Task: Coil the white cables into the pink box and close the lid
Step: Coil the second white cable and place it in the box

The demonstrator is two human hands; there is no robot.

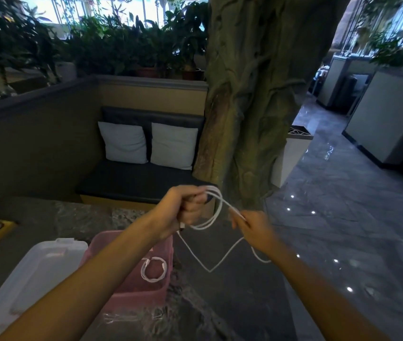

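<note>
A thin white cable (216,212) is held in the air above and to the right of the open pink plastic box (131,289). Its looped part is gripped in the clenched left hand (183,207), and a strand is pinched by the right hand (252,226); the loops' long axis runs steeply, upper end away from the box. A slack length hangs in a V right of the box. A second coiled white cable (153,269) lies inside the box. The translucent white lid (35,274) rests left of the box.
</note>
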